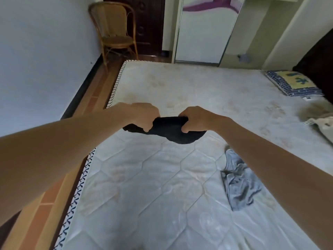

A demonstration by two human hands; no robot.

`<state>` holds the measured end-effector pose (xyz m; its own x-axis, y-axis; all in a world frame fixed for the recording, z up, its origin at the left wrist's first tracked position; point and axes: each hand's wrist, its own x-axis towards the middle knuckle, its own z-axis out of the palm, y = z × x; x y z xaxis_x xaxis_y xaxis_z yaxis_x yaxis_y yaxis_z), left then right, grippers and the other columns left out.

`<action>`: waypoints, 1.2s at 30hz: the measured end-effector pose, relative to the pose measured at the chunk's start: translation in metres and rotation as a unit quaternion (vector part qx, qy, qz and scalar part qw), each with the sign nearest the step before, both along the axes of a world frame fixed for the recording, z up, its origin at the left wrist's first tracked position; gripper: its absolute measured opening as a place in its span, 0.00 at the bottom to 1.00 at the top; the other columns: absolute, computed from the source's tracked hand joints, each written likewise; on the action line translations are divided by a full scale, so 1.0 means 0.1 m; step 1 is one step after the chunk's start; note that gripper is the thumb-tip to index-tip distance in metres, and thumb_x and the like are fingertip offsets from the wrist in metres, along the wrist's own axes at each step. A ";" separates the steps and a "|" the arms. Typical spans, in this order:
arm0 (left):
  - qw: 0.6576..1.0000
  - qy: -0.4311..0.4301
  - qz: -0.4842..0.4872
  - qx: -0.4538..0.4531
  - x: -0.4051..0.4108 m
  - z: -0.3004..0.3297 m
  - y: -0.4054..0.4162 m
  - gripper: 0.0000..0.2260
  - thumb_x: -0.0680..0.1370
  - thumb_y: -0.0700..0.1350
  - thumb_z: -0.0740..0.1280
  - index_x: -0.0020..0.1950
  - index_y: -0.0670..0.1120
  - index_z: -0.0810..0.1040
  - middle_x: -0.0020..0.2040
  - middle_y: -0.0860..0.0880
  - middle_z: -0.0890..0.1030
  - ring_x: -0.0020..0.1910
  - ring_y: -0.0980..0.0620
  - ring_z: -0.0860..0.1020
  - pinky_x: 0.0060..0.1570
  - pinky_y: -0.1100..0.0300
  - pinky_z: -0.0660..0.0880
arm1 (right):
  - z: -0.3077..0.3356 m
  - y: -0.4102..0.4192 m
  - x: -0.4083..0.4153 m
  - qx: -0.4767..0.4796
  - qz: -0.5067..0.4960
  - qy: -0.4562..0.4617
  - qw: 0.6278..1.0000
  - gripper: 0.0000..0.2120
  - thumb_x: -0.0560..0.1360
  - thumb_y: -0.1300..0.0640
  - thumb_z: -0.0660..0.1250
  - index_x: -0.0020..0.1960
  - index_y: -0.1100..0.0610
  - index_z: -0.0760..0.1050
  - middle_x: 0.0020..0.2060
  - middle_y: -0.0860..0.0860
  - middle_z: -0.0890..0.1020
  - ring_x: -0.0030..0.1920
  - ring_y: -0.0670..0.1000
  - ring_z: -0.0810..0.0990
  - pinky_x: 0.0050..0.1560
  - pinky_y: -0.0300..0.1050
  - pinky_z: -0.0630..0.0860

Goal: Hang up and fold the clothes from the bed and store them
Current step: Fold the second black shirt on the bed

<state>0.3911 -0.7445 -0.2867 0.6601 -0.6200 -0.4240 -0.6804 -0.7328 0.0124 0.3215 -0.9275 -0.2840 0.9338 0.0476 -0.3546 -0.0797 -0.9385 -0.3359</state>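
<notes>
Head view, looking down over a bare quilted mattress (144,186). Both arms reach forward over it. Left hand (144,116) and right hand (196,119) each clench one end of a small black garment (171,129), fingers curled over its top edge, thumbs underneath. Cloth bunched between the two fists, sagging in a dark curve below them; it looks to be held just above the mattress, though whether the lowest fold touches the surface cannot be told from this angle.

Grey garment (237,183) lies crumpled on the mattress beside the right forearm, partly hidden by it. Beige garment (319,120), with a furry patch, heaped at the right edge of the bed. Blue and yellow patterned pillow (292,83) at the far right corner.

Wicker chair (115,31) stands against the wall past the bed's far left corner. White wardrobe door (203,33) beyond the bed, with a purple hanger (212,4) near its top
</notes>
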 end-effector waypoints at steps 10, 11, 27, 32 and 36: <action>0.867 0.471 0.147 0.066 -1.07 -1.76 0.35 0.16 0.70 0.37 0.76 0.56 0.47 0.79 0.51 0.47 0.84 0.52 0.46 0.82 0.59 0.47 0.78 | -1.60 0.25 -1.01 0.101 0.007 0.388 0.916 0.12 0.70 0.63 0.71 0.53 0.60 0.80 0.44 0.56 0.85 0.46 0.56 0.85 0.43 0.45 0.80; 0.850 0.500 0.150 0.073 -1.17 -1.87 0.39 0.15 0.71 0.37 0.76 0.55 0.47 0.79 0.51 0.47 0.84 0.53 0.46 0.82 0.59 0.47 0.78 | -1.70 0.28 -1.11 0.107 0.009 0.414 0.904 0.13 0.70 0.63 0.72 0.55 0.59 0.80 0.46 0.56 0.86 0.47 0.56 0.85 0.45 0.45 0.80; 0.795 0.582 0.135 0.104 -1.39 -2.42 0.42 0.17 0.73 0.38 0.74 0.61 0.45 0.78 0.55 0.45 0.84 0.55 0.45 0.83 0.58 0.48 0.79 | -2.36 0.24 -1.33 0.131 0.031 0.513 0.847 0.17 0.71 0.62 0.75 0.60 0.57 0.79 0.51 0.53 0.86 0.51 0.52 0.85 0.51 0.45 0.82; 0.834 0.528 0.142 0.071 -1.12 -2.57 0.38 0.22 0.71 0.41 0.76 0.63 0.45 0.77 0.55 0.47 0.83 0.52 0.49 0.83 0.51 0.55 0.81 | -2.51 0.18 -1.03 0.094 0.049 0.447 0.888 0.13 0.71 0.58 0.75 0.55 0.54 0.80 0.48 0.50 0.85 0.49 0.51 0.85 0.55 0.47 0.81; 0.849 0.502 0.158 0.045 -0.88 -2.77 0.39 0.27 0.70 0.45 0.78 0.66 0.46 0.74 0.57 0.50 0.81 0.54 0.51 0.80 0.52 0.60 0.79 | -2.65 0.14 -0.76 0.068 0.063 0.414 0.906 0.12 0.71 0.55 0.75 0.54 0.51 0.80 0.50 0.49 0.84 0.52 0.52 0.83 0.53 0.46 0.79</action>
